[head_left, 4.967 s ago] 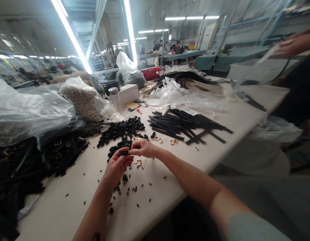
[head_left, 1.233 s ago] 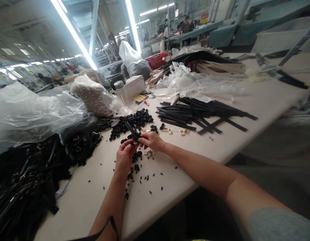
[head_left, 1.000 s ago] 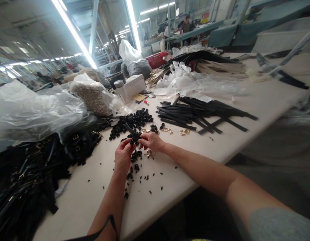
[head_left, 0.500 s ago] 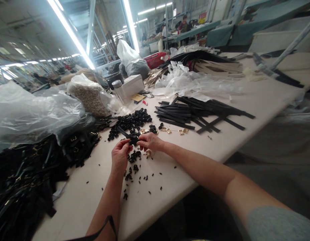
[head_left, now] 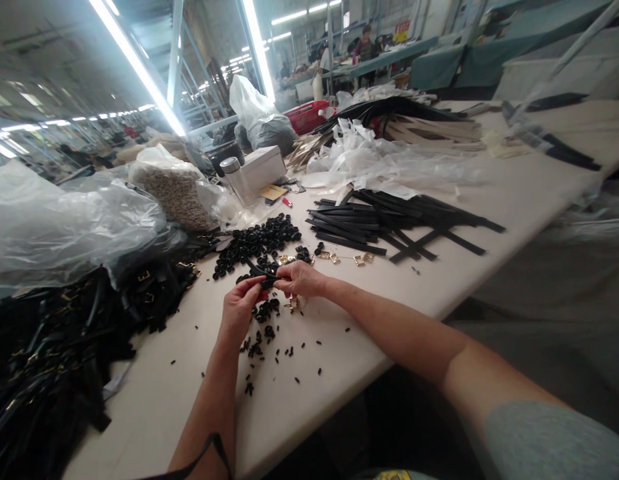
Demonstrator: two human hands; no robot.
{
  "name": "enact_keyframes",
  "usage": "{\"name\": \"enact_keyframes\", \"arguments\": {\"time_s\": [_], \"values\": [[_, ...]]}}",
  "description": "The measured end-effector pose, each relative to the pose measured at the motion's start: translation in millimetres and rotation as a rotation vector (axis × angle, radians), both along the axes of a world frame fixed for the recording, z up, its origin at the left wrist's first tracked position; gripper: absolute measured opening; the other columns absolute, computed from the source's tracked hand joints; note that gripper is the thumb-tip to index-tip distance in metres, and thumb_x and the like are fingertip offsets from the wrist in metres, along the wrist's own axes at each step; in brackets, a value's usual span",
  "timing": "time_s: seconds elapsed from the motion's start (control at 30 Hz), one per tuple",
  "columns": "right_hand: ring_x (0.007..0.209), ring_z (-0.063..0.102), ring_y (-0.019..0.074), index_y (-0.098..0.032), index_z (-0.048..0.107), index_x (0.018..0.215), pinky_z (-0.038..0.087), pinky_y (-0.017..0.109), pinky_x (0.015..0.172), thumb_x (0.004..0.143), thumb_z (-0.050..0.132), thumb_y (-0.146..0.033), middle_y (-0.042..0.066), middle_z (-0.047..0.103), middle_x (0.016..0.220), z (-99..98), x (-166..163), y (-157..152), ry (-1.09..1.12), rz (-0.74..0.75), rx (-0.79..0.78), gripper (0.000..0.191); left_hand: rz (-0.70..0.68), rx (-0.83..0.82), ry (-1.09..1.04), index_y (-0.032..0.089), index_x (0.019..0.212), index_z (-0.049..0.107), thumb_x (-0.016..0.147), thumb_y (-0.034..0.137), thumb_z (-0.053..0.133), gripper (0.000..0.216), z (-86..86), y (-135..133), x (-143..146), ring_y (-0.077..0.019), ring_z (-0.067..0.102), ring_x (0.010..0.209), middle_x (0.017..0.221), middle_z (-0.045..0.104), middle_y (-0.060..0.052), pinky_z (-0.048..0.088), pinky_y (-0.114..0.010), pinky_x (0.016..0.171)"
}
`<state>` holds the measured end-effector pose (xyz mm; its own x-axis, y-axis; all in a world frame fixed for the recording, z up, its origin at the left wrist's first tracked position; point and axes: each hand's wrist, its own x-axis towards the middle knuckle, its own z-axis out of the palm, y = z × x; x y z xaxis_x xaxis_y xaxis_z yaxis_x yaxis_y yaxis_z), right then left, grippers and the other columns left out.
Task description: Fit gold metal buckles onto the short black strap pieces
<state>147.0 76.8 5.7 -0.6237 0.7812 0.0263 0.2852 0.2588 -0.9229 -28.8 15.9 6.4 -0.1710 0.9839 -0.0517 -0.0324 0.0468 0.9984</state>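
My left hand (head_left: 239, 308) and my right hand (head_left: 300, 278) meet just above the pale table (head_left: 489, 200), and both pinch one short black strap (head_left: 262, 273) whose free end points up and left. Under them lie a pile of small black loops (head_left: 257, 243), a gold buckle (head_left: 292, 305) and scattered black bits (head_left: 284, 351). More gold buckles (head_left: 347, 257) lie just beyond my right hand. A fan of loose black straps (head_left: 384, 223) is spread to the right of those.
A heap of black straps with gold buckles (head_left: 54, 347) fills the left side under clear plastic bags (head_left: 64, 220). A white box (head_left: 262, 167), a metal can (head_left: 230, 179) and crumpled plastic wrappers (head_left: 374, 163) lie further back. Other people work at far tables (head_left: 369, 57).
Both hands stayed together on the black strap. Its free end has dropped from pointing up to lying lower and leftward. The view drifted slightly.
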Motion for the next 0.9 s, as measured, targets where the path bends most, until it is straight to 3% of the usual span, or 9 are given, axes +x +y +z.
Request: {"name": "enact_keyframes", "arguments": {"time_s": [0.43, 0.7, 0.9], "values": [[0.049, 0.055, 0.0069, -0.014, 0.058, 0.068, 0.036, 0.015, 0.046, 0.080, 0.056, -0.023, -0.003, 0.060, 0.054, -0.2, 0.9, 0.1, -0.080, 0.013, 0.085, 0.015, 0.028, 0.064, 0.154, 0.015, 0.092, 0.074, 0.063, 0.038, 0.081, 0.037, -1.1, -2.3, 5.4, -0.0131, 0.061, 0.063, 0.074, 0.070, -0.004, 0.050, -0.026, 0.065], [0.044, 0.052, 0.0055, -0.014, 0.058, 0.076, 0.040, 0.015, 0.044, 0.085, 0.055, -0.025, -0.004, 0.059, 0.056, -0.4, -0.8, -0.7, 0.125, 0.066, -0.176, 0.014, 0.066, 0.010, -0.106, 0.015, 0.092, 0.074, 0.057, 0.033, 0.085, 0.041, -6.4, -0.2, 6.3, -0.0112, 0.063, 0.065, 0.083, 0.072, -0.006, 0.051, -0.024, 0.067], [0.045, 0.053, 0.0053, -0.013, 0.058, 0.076, 0.041, 0.014, 0.044, 0.085, 0.055, -0.022, -0.003, 0.059, 0.057, -4.4, -1.5, 1.0, 0.129, 0.048, -0.124, 0.014, 0.102, 0.038, -0.117, 0.014, 0.092, 0.074, 0.058, 0.032, 0.084, 0.040, -11.7, 0.9, 14.4, -0.0124, 0.063, 0.067, 0.082, 0.073, -0.006, 0.052, -0.025, 0.068]]}}
